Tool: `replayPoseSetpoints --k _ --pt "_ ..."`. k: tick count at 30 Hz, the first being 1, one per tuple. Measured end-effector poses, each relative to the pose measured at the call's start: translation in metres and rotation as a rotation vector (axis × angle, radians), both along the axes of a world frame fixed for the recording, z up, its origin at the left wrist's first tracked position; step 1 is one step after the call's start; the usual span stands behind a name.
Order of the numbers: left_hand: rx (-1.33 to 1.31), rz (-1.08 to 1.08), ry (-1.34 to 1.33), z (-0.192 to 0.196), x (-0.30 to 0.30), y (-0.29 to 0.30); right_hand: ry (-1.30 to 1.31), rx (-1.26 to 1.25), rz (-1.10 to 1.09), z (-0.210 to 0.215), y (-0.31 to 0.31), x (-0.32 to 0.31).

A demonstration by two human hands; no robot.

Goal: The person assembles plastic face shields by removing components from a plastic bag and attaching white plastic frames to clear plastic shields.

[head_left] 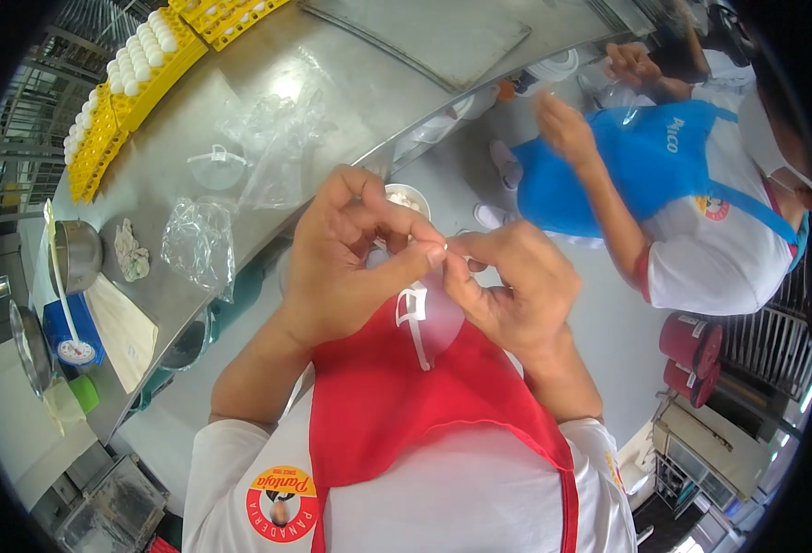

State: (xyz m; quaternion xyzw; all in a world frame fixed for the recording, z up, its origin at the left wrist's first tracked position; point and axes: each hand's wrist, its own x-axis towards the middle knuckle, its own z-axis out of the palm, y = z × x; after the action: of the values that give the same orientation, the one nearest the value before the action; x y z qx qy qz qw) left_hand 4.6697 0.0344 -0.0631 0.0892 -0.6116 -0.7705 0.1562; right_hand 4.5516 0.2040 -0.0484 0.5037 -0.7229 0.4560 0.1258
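In front of my chest, my left hand [350, 253] is closed, with its thumb and forefinger pinched together. Facing it, my right hand [514, 281] pinches too, and the fingertips of both hands meet at a tiny white piece [445, 246] too small to name. Just below the fingers is a clear plastic mouth shield [443, 323] with a white frame, against my red apron [378, 405]. Whether the white piece belongs to the shield cannot be made out. Behind my left fingers, a white bowl [408, 192] with pale contents is partly hidden.
On the steel table [369, 92] lie another clear shield [217, 158], crumpled plastic bags [198, 240], a cloth [131, 253] and a metal pot [78, 256]. Yellow egg trays [139, 106] line its far left. To the right stands a person in a blue apron [636, 166].
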Motion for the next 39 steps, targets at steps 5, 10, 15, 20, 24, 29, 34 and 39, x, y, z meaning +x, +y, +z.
replayPoseSetpoints --k 5,10,15,20,24,29,34,39 --pt "0.209 -0.067 -0.047 0.001 -0.003 0.000 -0.007 0.003 0.012 0.000 0.001 -0.001" --pt "0.435 -0.180 -0.063 -0.002 -0.007 -0.006 0.066 -0.012 0.031 0.006 0.000 -0.003" --pt "0.402 -0.132 -0.046 0.001 -0.010 0.002 -0.040 0.039 -0.005 0.008 0.002 0.001" --pt "0.243 -0.065 0.003 0.001 -0.007 0.010 -0.219 0.113 -0.022 0.012 0.004 0.003" --pt "0.288 -0.073 0.055 -0.001 -0.006 0.012 -0.337 0.134 -0.030 0.017 0.004 0.005" --pt "0.252 -0.067 0.040 -0.001 -0.003 0.013 -0.342 0.114 0.005 0.017 0.006 0.002" --pt "0.259 -0.063 0.051 -0.001 -0.004 0.014 -0.352 0.107 -0.001 0.015 0.007 0.003" --pt "0.243 -0.029 0.091 -0.006 -0.003 0.011 -0.371 0.084 -0.020 0.016 0.008 0.007"
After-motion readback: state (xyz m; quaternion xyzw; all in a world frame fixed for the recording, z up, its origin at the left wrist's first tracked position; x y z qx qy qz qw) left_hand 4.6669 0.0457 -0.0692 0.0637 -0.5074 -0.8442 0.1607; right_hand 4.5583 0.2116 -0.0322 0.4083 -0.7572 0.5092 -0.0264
